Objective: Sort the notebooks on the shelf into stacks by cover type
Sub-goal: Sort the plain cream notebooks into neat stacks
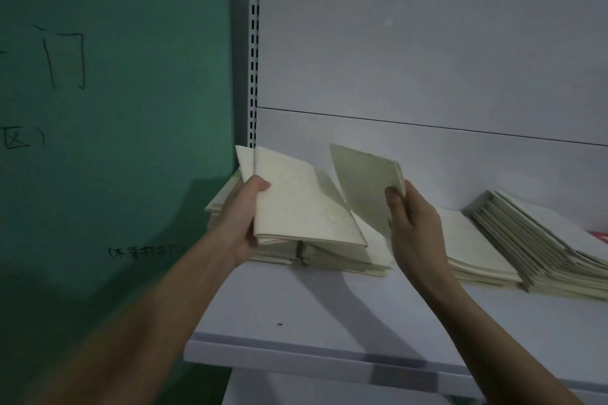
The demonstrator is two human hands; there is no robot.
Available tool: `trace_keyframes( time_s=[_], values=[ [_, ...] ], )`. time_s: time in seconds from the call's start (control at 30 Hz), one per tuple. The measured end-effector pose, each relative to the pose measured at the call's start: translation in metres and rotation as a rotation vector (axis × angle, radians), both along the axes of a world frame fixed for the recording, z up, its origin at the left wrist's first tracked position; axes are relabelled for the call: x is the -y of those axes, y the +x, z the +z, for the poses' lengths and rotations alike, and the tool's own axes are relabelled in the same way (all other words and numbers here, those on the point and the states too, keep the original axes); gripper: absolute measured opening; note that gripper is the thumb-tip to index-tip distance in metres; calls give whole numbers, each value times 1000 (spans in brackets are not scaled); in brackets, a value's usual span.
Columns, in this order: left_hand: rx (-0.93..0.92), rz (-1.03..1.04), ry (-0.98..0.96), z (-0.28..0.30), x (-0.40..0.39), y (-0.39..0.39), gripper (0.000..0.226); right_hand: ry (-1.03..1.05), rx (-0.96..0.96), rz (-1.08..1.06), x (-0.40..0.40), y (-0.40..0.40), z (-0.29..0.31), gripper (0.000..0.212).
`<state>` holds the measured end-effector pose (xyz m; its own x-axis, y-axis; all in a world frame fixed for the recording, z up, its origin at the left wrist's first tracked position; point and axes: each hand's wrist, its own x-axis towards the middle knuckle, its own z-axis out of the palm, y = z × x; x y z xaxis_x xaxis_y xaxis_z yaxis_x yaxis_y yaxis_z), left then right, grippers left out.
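Head view: both hands hold one open cream notebook (306,204) above the white shelf (329,312) — the left hand (241,217) grips its left side, the right hand (411,227) pinches a lifted page. Below and rightward lie more notebooks — a stack under it (342,260) and a slanted stack (539,240) further right.

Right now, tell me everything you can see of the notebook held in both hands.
The open notebook is pale cream, with a soft paper-like cover, plain and unmarked as far as the blur shows. It is held above the stack at the left end of the white shelf, spine toward the camera. The left hand grips its thicker left part, thumb on top. The right hand pinches a lifted leaf or cover, which stands up, tilted right. Whether it touches the stack below is unclear.
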<state>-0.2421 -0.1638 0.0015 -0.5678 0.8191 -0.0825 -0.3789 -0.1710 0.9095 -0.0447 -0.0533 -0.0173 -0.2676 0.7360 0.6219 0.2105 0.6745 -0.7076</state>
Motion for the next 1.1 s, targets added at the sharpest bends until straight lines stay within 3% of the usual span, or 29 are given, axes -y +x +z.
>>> trace_keyframes(
  time_s=[0.17,0.23,0.37,0.5,0.63,0.73,0.8,0.83,0.9,1.1],
  values=[
    [-44,-25,40,-5,-17,26,20,327,379,109,28,-3,-7,39],
    [-65,-26,34,-9,-24,32,22,348,504,167,31,-3,-17,45],
    [-80,-98,38,-16,-33,40,33,303,562,221,29,8,-26,56],
    [-140,-104,36,-20,-46,53,46,177,504,275,20,28,-22,50],
    [-101,-93,12,-24,-65,78,47,-69,180,95,-1,61,-14,42],
    [-24,-125,-24,-27,-81,104,58,-440,61,39,-22,88,-2,30],
    [-33,-136,-59,-26,-94,123,47,-727,-34,125,-40,108,-4,25],
    [-47,-148,-83,-25,-100,133,42,-803,-84,153,-49,118,-7,12],
    [-79,-171,-131,-23,-116,151,38,-801,-119,151,-69,136,-15,8],
    [-290,-74,-258,-35,-170,186,43,-629,-14,44,-129,167,-24,32]
  ],
)
